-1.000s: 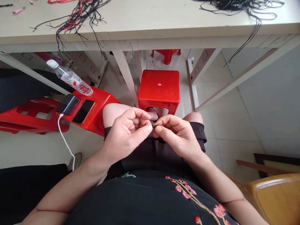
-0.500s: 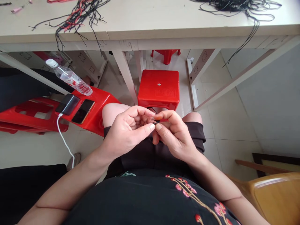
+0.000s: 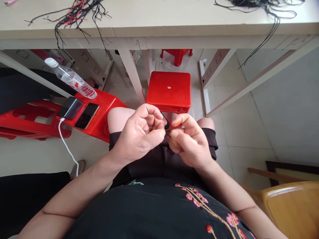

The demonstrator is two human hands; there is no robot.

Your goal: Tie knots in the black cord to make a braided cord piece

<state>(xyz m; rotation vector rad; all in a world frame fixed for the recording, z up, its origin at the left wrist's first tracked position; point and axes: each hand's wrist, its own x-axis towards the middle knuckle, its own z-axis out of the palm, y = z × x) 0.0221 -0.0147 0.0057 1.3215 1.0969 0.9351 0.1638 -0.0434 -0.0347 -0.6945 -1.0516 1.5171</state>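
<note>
Above my lap, my left hand [image 3: 146, 132] pinches a thin black cord [image 3: 168, 133] between thumb and curled fingers. My right hand [image 3: 188, 139] grips the same cord just to the right, its index finger raised and bent. A short stretch of cord shows between the two thumb tips. Some black material loops up beside the left fingertips; its shape is mostly hidden by the fingers. The hands are close together but apart.
A red stool [image 3: 169, 88] stands beyond my knees. On another red stool [image 3: 106, 99] at the left are a bottle [image 3: 74, 81], a phone [image 3: 87, 115] and a black device [image 3: 71, 108] with a white cable. Black and red cords [image 3: 79, 15] lie on the table [image 3: 161, 30].
My hands have moved slightly apart, with cord now visible between them. The left fingers have risen and curled more. The view has shifted slightly, so the table sits higher.
</note>
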